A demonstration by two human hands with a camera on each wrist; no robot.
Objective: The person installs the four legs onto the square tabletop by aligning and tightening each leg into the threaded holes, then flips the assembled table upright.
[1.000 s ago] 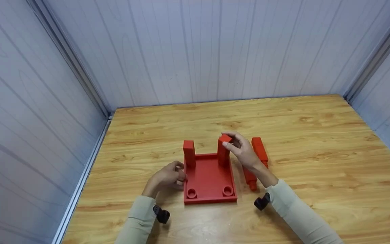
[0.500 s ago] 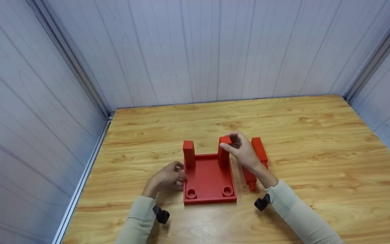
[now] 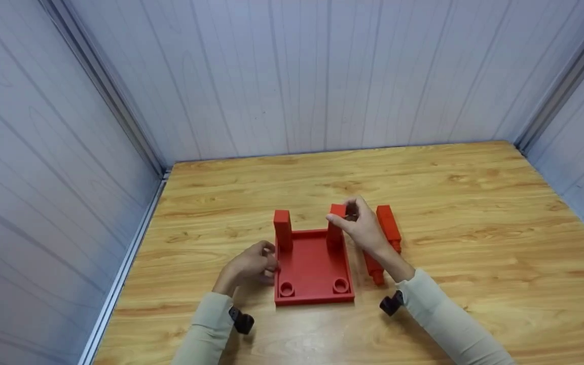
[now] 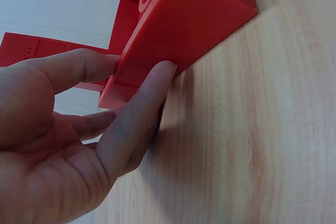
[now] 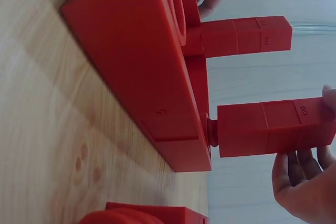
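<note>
At the red rectangular tray's (image 3: 309, 266) far-right corner, a red square plastic post (image 5: 252, 129) stood upright, peg (image 5: 212, 132) down, its top pinched by the right hand (image 3: 365, 230); the left hand (image 3: 251, 262) pinched the left edge.

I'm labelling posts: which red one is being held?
The right upright post, pinched by the right hand; the left upright post and two lying posts aren't held.

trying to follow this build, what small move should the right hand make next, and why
The right hand should probably turn the post it holds further down into the tray: in the right wrist view a neck shows between post and tray, so it looks not fully seated. The left hand touches the tray's side and could steady it.
</note>
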